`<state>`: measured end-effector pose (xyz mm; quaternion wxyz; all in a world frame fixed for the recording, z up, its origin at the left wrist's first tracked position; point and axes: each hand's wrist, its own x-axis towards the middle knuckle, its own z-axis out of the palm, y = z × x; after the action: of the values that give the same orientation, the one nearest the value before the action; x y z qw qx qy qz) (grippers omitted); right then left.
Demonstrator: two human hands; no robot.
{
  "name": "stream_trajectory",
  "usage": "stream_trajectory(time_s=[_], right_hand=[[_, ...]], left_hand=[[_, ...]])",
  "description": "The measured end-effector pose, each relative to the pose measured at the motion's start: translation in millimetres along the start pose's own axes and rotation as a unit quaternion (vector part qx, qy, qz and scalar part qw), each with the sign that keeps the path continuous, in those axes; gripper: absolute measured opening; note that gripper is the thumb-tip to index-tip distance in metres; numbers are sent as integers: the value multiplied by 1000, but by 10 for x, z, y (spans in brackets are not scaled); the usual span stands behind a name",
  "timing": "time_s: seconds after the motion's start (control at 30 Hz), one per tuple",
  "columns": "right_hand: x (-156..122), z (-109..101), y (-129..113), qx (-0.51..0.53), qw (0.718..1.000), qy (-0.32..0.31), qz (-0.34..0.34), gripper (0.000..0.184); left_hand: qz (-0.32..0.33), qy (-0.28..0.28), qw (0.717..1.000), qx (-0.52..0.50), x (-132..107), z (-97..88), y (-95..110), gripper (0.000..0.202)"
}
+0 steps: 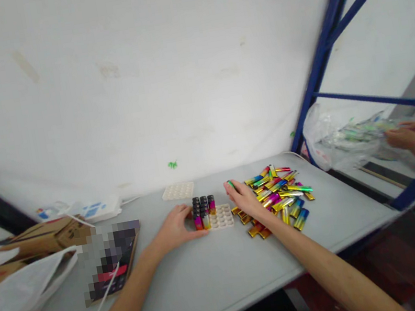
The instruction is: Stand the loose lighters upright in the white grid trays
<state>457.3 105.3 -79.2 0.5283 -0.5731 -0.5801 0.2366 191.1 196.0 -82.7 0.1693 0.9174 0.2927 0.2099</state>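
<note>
My left hand [177, 226] curves around the left end of a white tray [223, 216], thumb along the front and fingers behind, holding it steady. Several lighters [204, 212] with black tops and shiny purple, orange and gold bodies stand upright in the tray's left part. Bare round sockets show in its right part. Over the table, just behind and right of the tray, my right hand [243, 197] is closed on a lighter [230, 184]; only a small green part of it shows. Beside that hand lies a loose heap of shiny multicoloured lighters [278, 196].
A second white socketed tray [177, 191] lies near the wall. To the left are a phone-like device with a blurred screen [119, 260], a cable, a cardboard box [50, 237] and white bags [29, 302]. Behind the blue frame [319, 62], another person's hands [407, 135] handle clear plastic.
</note>
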Motion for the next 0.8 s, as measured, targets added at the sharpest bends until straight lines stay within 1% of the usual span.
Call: stream_trajectory(time_s=[0.07,0.1,0.2,0.3,0.43,0.57,0.67,0.8], right_hand=[[-13,5,-30,-59,997,43,-30,54],[-21,9,-51,-77,995,54,-32,55],[-37,22,-104,-109,991,73,-16,57],[-28,29,-119,-123,989,84,-1,50],[-9,24,-120,-112,990,84,-2,42],[-19,34,-140,-99,993,69,-20,46],[-36,48,-142,-100,993,57,-21,50],[-45,44,-128,-122,991,57,-17,42]], left_hand=[[-3,2,1000,-5,-3,-6,7,61],[-4,3,1000,-6,-5,-8,11,61],[-8,2,1000,-4,-9,-11,13,61],[-5,3,1000,0,-12,-6,1,61],[-1,4,1000,0,-11,3,-20,62],[-1,0,1000,2,-3,3,-15,62],[-3,-9,1000,6,0,-6,2,61],[-6,-9,1000,7,-3,-11,13,61]])
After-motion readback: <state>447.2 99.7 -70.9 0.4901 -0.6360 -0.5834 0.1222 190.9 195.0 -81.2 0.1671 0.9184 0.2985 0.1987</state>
